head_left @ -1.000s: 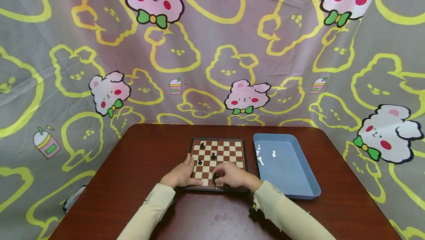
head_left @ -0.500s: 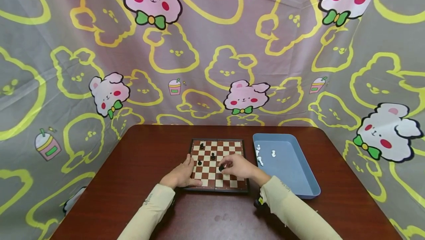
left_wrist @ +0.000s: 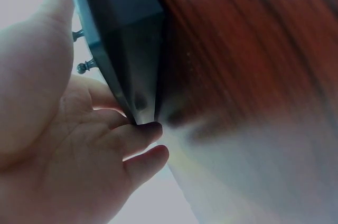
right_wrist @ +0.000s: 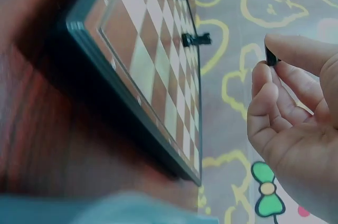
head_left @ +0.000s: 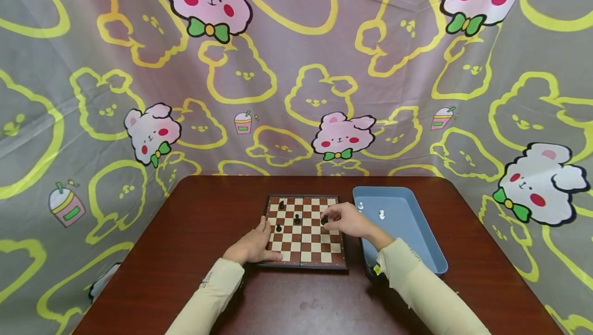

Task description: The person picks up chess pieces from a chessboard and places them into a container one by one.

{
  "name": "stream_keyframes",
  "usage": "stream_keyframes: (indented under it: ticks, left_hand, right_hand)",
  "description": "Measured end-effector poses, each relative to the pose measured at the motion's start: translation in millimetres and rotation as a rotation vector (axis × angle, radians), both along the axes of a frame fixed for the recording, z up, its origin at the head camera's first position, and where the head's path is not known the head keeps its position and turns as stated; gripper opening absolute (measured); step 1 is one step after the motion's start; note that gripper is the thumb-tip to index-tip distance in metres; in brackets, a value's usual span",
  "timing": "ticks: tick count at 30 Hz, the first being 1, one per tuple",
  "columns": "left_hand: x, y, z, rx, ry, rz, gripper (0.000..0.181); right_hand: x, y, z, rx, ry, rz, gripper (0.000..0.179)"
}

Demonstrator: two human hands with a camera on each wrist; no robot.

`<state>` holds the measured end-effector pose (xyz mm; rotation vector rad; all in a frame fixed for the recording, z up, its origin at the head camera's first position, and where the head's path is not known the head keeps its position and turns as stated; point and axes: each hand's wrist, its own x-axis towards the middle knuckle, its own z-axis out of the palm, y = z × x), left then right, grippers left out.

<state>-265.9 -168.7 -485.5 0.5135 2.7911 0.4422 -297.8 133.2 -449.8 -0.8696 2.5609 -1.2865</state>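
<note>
My right hand (head_left: pixel 351 220) pinches a small black chess piece (head_left: pixel 325 220) between thumb and fingertips, over the right side of the chessboard (head_left: pixel 319 258). Fingers hide most of that piece, so its kind is unclear; in the right wrist view it appears raised off the board. My left hand (head_left: pixel 252 242) holds the board's near left corner, thumb over the front edge and fingers along the left side. Standing on the board's left half are a black pawn (head_left: pixel 279 228), a black piece (head_left: pixel 297 218) near the middle, and another black piece (head_left: pixel 281 205) toward the far corner.
A blue tray (head_left: pixel 431 237) lies just right of the board, partly behind my right forearm. Inside it are white chess pieces, among them one standing piece (head_left: pixel 382 214) and another (head_left: pixel 361 206) by its left wall. A patterned cloth (head_left: pixel 278 93) hangs behind the brown table (head_left: pixel 204 206).
My right hand has lifted the black piece from the near middle of the board and carried it right and away from me, toward the tray. The left hand stays on the corner.
</note>
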Motion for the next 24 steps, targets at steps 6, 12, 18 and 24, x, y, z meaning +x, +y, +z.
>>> stream_keyframes:
  ticks: [6,12,18,24]
  left_hand:
    - [-0.6,-0.7,-2.4,0.003,0.004,0.0,0.113]
    - [-1.4,-0.9,-2.6,-0.003,0.022,-0.009,0.113]
    - [-1.1,-1.3,-1.0,-0.005,0.024,-0.019,0.113]
    - [0.5,-1.6,1.7,0.004,0.011,-0.009,0.113]
  right_hand:
    - [-4.1,17,6.5,-0.002,-0.043,-0.076,0.021]
    - [-6.6,35,9.0,0.019,-0.058,-0.13,0.026]
    - [-11.3,53,7.1,-0.007,-0.054,-0.156,0.023]
    - [-15.9,68,6.9,-0.017,-0.067,-0.183,0.026]
